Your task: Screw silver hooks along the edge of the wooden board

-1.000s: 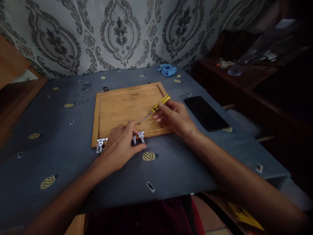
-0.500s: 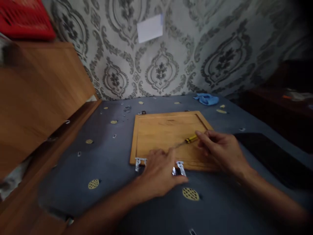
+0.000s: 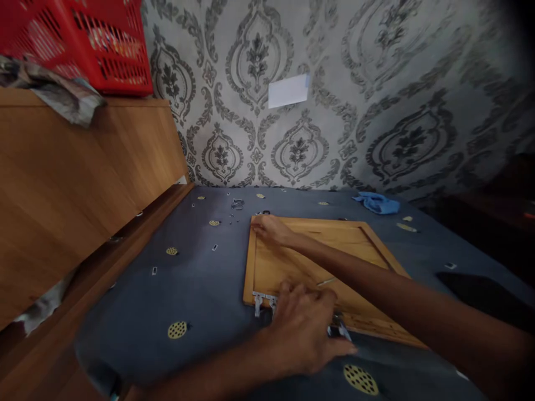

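A framed wooden panel [image 3: 301,236] lies flat on the patterned cloth. My left hand [image 3: 303,320] rests over its front edge, fingers spread on the wood and thumb stretched out past the edge. Metal hinges [image 3: 264,301] stick out along that edge, partly covered by this hand. My right hand [image 3: 270,228] reaches across the panel, its fingers closed round the far left corner. Between my left hand and right forearm shows the thin shaft of a screwdriver [image 3: 326,282] lying on the panel; its handle is hidden.
Loose metal pieces [image 3: 237,204] and small dots like screws lie beyond the panel's left side. A blue cloth [image 3: 378,203] is at the back right, a dark flat object [image 3: 480,295] at right. A wooden cabinet [image 3: 83,184] with a red basket [image 3: 108,50] stands left.
My right hand has let go of the yellow-handled screwdriver and moved left to the panel's far corner. My left hand stays at the hinges. The view has shifted left and up.
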{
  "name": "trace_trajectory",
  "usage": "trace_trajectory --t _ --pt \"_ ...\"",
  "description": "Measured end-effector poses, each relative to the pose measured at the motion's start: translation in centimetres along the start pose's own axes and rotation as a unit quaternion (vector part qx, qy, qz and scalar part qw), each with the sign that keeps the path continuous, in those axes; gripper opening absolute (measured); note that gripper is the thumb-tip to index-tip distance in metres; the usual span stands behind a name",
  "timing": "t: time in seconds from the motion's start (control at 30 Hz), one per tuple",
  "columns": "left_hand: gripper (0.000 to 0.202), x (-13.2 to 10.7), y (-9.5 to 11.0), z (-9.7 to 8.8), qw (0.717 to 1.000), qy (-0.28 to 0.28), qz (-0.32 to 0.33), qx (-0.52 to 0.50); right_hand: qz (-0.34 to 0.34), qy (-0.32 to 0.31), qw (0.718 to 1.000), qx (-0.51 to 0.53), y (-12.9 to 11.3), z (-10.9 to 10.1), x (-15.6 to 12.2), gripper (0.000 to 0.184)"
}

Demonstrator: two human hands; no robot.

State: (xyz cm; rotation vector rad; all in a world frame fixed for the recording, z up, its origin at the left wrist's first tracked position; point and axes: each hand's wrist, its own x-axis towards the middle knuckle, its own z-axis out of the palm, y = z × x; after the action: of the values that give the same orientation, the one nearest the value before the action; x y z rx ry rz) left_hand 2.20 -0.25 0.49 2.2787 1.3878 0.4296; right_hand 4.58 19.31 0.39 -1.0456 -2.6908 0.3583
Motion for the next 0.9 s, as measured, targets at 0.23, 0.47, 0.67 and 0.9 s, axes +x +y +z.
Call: trace_trajectory --t 0.23,0.47,0.67,0.9 --pt "0.053 0.3 0.0 -0.3 1.000 -0.017 0.011 0.007 -0.020 -0.047 0.990 -0.130 -1.5 2.7 5.9 0.036" --pt "0.052 0.3 -0.1 -0.5 0.999 -0.033 0.012 0.006 -0.035 -0.063 0.981 -0.180 -0.7 3.8 7.3 0.039" --pt "0.050 0.4 -0.4 0.2 0.999 -0.017 0.022 0.030 -0.044 -0.053 0.988 -0.141 -0.8 3.5 6.6 0.039" --pt "0.038 -0.2 -0.1 -0.2 0.999 -0.006 0.028 0.021 0.023 0.057 0.998 0.030 -1.0 0.7 3.3 0.036"
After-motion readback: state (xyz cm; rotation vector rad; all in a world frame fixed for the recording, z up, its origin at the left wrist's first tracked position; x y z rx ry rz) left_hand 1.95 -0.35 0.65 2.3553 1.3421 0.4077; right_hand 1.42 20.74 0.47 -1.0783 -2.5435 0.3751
